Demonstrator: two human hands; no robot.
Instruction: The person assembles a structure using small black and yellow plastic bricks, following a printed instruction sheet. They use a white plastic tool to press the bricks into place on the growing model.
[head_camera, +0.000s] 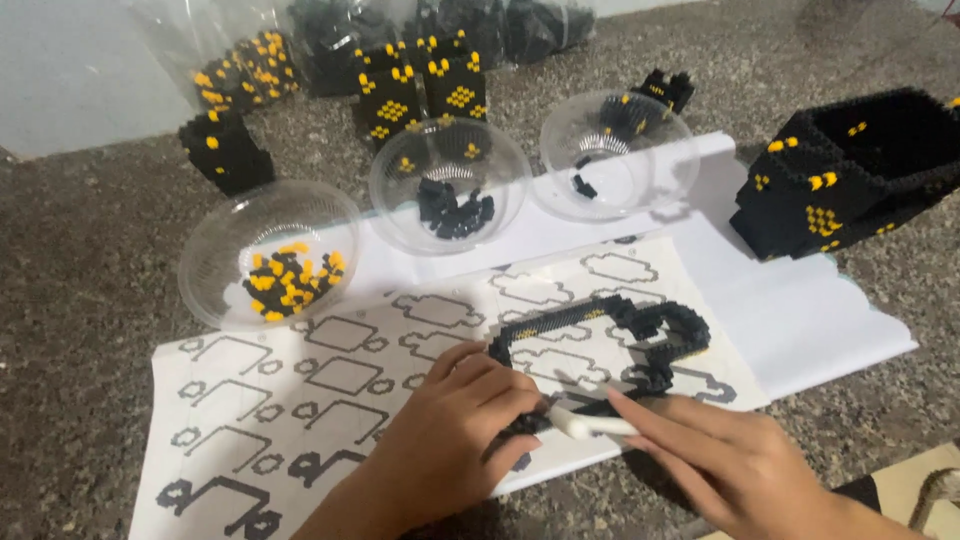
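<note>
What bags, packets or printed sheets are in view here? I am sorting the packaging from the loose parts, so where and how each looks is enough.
Printed sheet: flat under both hands, white, rows of grey and black outline shapes.
Plain white paper: beneath the sheet, sticking out to the right.
Clear plastic bag: far left, holding black and yellow blocks.
Clear bags: along the far edge, filled with black pieces.
</note>
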